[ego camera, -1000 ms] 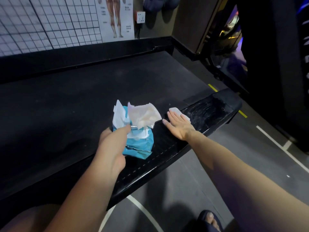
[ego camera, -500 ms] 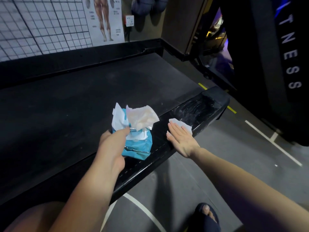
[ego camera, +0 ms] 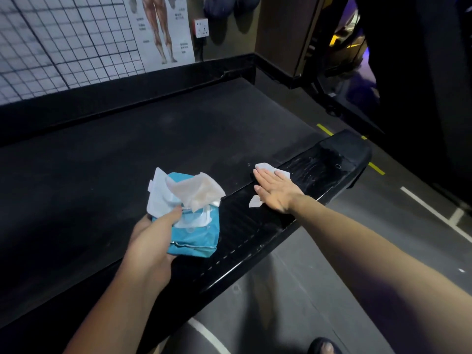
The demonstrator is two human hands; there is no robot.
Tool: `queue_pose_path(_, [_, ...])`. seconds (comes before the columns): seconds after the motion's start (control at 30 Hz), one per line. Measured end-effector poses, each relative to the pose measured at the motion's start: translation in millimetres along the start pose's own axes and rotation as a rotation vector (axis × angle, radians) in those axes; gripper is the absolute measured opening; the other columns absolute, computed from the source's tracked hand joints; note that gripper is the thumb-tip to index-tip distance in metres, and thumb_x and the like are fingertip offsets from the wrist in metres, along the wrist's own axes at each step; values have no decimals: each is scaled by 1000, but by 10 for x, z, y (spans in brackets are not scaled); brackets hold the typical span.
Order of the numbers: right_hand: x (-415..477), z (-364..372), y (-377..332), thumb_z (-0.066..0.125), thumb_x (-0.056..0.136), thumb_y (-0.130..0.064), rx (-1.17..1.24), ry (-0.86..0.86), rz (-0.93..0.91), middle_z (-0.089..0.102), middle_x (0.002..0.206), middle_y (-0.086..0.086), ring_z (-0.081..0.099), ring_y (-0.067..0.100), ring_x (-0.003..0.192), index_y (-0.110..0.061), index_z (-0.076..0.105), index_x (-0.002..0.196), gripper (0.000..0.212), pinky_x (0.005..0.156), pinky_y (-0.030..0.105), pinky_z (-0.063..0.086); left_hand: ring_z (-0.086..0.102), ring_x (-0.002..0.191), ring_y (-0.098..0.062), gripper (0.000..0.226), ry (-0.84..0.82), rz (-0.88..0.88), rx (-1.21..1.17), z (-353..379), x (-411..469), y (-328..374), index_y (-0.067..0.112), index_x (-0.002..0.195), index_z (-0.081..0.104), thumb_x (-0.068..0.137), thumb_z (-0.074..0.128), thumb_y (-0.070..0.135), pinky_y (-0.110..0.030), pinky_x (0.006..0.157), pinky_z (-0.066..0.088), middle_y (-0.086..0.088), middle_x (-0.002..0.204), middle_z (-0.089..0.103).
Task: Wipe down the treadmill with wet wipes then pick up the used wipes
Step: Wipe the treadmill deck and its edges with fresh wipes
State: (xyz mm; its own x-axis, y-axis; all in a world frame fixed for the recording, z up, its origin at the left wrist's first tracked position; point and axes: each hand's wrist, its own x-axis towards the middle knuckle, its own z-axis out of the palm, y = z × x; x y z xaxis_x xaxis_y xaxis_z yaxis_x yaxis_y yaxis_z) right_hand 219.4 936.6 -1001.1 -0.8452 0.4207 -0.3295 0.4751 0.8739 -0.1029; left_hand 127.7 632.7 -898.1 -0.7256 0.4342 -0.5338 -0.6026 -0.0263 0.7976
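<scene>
Wiping is the step in hand. Left hand [ego camera: 153, 241] grips the pack [ego camera: 196, 233], a used wipe [ego camera: 199, 190] crumpled on top, above the belt [ego camera: 127, 139]. At two o'clock from it, right hand [ego camera: 275, 190] lies flat with fingers straight, pressing a wipe [ego camera: 265, 166] on the rail [ego camera: 332, 169]. Next, probably, come strokes toward seven o'clock, where the rail looks dry.

Bare forearms [ego camera: 370, 241] — and one foot [ego camera: 327, 350] in a dark sandal [ego camera: 314, 344], perhaps a flip-flop.

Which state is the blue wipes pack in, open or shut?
Open: the pack has its white flap peeled back, and a crumpled wipe sits above the opening.
</scene>
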Motion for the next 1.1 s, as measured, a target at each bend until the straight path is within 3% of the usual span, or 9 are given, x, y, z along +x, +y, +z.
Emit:
queue_pose_path(0.2, [199, -31, 53, 8, 108, -45, 13, -31, 8, -14, 168, -5, -12, 8, 154, -19, -8, 161, 61, 125, 36, -9, 79, 98, -26, 28, 20, 60, -63, 251, 110, -114, 15, 128, 69, 101, 64, 8, -46, 83, 66, -8, 112, 80])
queue_pose_path(0.33, [14, 31, -9, 9, 107, -45, 46, -37, -51, -17, 167, -4, -14, 9, 154, -17, -10, 161, 63, 125, 36, -12, 78, 102, -24, 29, 62, 93, -151, 464, 242, -214, 15, 130, 68, 103, 60, 7, -46, 90, 61, -7, 115, 79])
queue_pose_path(0.47, [-10, 46, 6, 10, 108, -44, 22, -7, -83, -16, 167, -5, -14, 9, 154, -18, -8, 161, 62, 124, 33, -12, 75, 111, -29, 33, 58, 117, -266, 814, 530, -380, 7, 136, 65, 104, 58, 7, -49, 95, 59, -11, 123, 76])
queue_pose_path(0.53, [94, 12, 94, 11, 108, -43, 36, -4, -79, -14, 168, -5, -12, 9, 154, -17, -7, 161, 61, 124, 32, -10, 75, 111, -31, 33, 44, 102, -315, 991, 686, -477, 3, 136, 64, 103, 61, 8, -50, 91, 62, -16, 124, 75])
queue_pose_path(0.7, [345, -69, 433, 10, 108, -43, 57, 19, 16, -12, 169, -1, -8, 12, 155, -16, -5, 161, 62, 126, 35, -4, 73, 114, -31, 37, -55, 74, -351, 1159, 952, -685, 5, 140, 61, 104, 60, 11, -51, 98, 59, -15, 129, 73])
queue_pose_path(0.87, [426, -196, 916, 11, 108, -43, 41, 46, 169, -11, 169, 2, -6, 16, 156, -13, -4, 161, 63, 126, 35, -3, 72, 117, -29, 38, -117, 57, -340, 1129, 1102, -801, 9, 143, 59, 105, 57, 13, -46, 93, 62, -13, 132, 72])
queue_pose_path(1.03, [313, -221, 1377, 10, 107, -44, 48, 60, 255, -15, 168, 3, -13, 15, 155, -12, -6, 161, 64, 126, 35, -6, 70, 122, -28, 56, -192, 42, -380, 1001, 1148, -811, 9, 146, 57, 91, 62, 18, -39, 88, 63, -14, 137, 69])
queue_pose_path(1.1, [276, -184, 1418, 10, 108, -44, 34, 103, 232, -13, 169, 3, -13, 14, 155, -11, -4, 161, 64, 126, 35, -6, 71, 119, -26, 52, -224, 2, -378, 964, 1142, -809, 9, 139, 64, 89, 61, 19, -39, 88, 63, -14, 136, 69])
